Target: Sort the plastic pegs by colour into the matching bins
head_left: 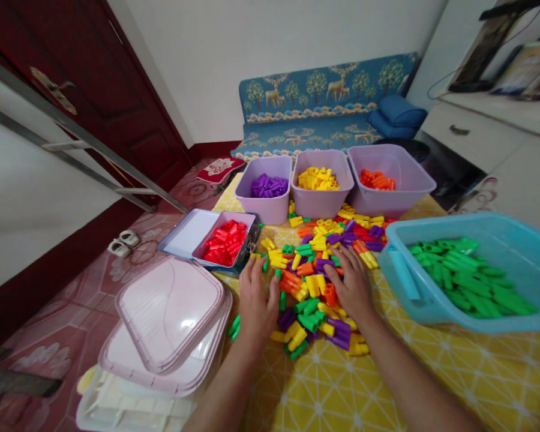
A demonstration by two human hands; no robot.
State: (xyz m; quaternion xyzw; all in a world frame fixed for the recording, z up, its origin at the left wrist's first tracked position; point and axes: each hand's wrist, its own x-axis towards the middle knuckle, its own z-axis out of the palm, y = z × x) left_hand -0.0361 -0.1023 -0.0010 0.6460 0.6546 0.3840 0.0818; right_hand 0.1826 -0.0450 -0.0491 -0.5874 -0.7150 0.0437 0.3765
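Observation:
A loose pile of short plastic tube pieces point(312, 285) in yellow, green, purple, orange and red lies on the yellow patterned tablecloth point(306, 396). My left hand point(256, 303) rests at the pile's left edge, thumb apart from the fingers, near some green pieces. On the right side of the pile, my right hand point(354, 285) spreads its fingers over purple and orange pieces, with nothing visibly gripped. Three lilac bins stand behind: one bin point(272, 210) with purple pieces, another bin point(321, 204) with yellow, and a third bin point(378, 204) with orange.
A blue tub point(432, 309) of green pieces stands right. On the left, a hinged box point(238, 264) holds red pieces, beside stacked pale lids point(171, 309). A patterned blue sofa point(315, 138) is behind the table. A metal ladder frame point(85, 135) leans at left.

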